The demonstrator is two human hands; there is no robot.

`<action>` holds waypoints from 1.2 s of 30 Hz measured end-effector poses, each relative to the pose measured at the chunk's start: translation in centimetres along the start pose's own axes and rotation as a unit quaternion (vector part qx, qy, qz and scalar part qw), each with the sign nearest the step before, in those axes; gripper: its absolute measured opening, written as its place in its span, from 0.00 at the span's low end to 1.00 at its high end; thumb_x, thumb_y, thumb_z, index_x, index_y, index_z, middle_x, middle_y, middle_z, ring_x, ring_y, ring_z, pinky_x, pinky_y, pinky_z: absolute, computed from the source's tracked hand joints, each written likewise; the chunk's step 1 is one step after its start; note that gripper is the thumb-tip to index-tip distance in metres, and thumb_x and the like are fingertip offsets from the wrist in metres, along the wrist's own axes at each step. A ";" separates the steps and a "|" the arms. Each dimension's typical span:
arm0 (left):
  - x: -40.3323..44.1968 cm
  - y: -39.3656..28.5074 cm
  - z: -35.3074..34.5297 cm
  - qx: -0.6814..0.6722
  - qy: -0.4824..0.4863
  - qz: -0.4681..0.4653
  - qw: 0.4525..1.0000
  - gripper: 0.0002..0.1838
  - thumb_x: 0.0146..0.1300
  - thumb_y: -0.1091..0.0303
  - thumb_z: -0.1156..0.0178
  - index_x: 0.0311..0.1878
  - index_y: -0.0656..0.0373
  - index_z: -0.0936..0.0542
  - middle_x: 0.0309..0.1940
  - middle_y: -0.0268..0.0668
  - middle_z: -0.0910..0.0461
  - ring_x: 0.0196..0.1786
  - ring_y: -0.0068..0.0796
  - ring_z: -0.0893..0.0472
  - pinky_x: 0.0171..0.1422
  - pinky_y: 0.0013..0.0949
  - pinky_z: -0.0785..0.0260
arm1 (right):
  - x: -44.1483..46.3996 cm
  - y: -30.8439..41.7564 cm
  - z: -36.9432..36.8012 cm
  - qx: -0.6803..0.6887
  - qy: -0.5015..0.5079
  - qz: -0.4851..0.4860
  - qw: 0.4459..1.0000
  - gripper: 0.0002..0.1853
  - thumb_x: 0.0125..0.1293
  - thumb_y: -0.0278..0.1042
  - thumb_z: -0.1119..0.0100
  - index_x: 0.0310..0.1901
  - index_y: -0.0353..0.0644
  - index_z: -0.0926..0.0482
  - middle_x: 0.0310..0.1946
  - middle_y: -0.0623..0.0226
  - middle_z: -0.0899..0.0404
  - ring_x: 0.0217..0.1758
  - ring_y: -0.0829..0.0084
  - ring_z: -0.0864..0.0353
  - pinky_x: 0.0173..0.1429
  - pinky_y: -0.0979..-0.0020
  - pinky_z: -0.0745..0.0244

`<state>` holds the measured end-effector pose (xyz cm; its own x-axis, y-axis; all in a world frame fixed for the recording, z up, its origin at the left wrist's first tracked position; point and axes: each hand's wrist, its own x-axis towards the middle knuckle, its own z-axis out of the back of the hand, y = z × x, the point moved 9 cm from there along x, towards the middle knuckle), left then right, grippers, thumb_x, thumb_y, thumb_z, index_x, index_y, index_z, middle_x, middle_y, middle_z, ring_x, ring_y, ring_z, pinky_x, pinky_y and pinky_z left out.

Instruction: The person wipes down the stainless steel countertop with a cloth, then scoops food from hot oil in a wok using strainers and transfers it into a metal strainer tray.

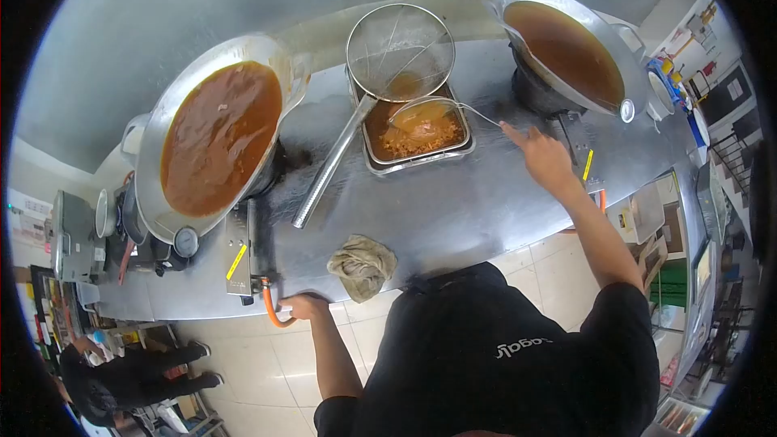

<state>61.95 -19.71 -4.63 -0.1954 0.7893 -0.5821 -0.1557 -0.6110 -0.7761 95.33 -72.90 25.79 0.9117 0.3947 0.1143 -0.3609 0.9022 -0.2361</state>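
My right hand (541, 155) is closed on the thin handle of a wire-rimmed mesh skimmer (422, 113). The skimmer's bowl lies in a rectangular metal tray (380, 163) that holds brown liquid and reddish-brown fried bits (421, 139). Over the tray's far side rests a large round strainer (396, 40), its long metal handle (336, 163) slanting toward me. Down at the counter's front edge is my left hand (304, 305), right beside an orange hose (273, 307). Its fingers are partly hidden, so I cannot tell whether they grip the hose or the edge.
Two large woks stand on burners: the left wok (150, 170) and the right wok (579, 8), both with brown liquid. Clip-on thermometers (186, 242) sit at their rims. A crumpled cloth (362, 267) lies near the counter's front edge. Another person (121, 380) is at the lower left.
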 end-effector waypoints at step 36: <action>0.0 -0.3 0.1 -0.036 -0.045 -0.026 0.998 0.50 0.69 0.33 0.51 0.72 0.75 0.43 0.68 0.60 0.34 0.65 0.54 0.27 0.68 0.47 0.31 | 0.1 0.6 -5.1 0.300 0.077 -0.111 0.944 0.25 0.72 0.27 0.50 0.70 0.57 0.29 0.53 0.45 0.20 0.55 0.42 0.21 0.59 0.50 0.25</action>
<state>61.89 -19.47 -4.37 -0.2750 0.8088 -0.5199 -0.0983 -0.5615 -0.8216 96.19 -73.24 20.75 0.9791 0.1953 -0.0567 -0.1607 0.9141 0.3723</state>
